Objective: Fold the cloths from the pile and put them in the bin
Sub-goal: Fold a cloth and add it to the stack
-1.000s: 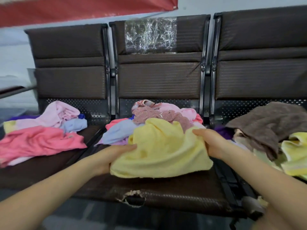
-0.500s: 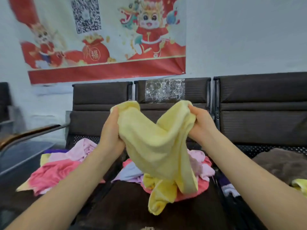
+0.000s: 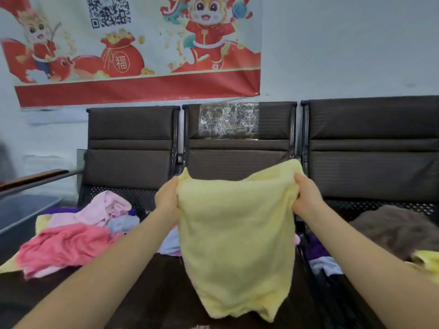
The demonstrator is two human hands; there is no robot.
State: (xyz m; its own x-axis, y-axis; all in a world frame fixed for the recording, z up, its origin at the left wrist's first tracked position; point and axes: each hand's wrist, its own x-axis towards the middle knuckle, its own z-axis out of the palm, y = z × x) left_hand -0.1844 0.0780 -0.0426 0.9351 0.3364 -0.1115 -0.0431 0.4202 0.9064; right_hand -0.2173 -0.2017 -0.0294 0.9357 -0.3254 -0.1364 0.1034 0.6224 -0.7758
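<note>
The person is holding a yellow cloth [image 3: 235, 233] up in the air over the middle seat [image 3: 154, 288], so the step in hand looks like the opening-out before the first fold. The left hand [image 3: 167, 201] is gripping the cloth's top edge at about 9 o'clock of it, and the right hand [image 3: 306, 198] is gripping the top edge at 3 o'clock; on both, the fingers are curled and clamped on the fabric, bunching it a little. The cloth is hanging down flat between them, its lower end loose and rumpled at 6 o'clock, above the seat and not touching it as far as I can tell.

The next move is probably calling for the two top corners to be brought together, or the cloth to be laid flat on the seat, with the bunched corners pulled straight first.

At 8 o'clock a heap of pink cloths [image 3: 71, 241] is lying on the left seat; behind the yellow cloth more of the pile [image 3: 169, 243] is showing. At 4 o'clock a brown cloth [image 3: 394, 231] is sitting on the right seat. A grey container [image 3: 21, 214] is standing at 9 o'clock, possibly the bin, though I cannot tell. The pile behind is leaving only the front of the seat free for laying out
</note>
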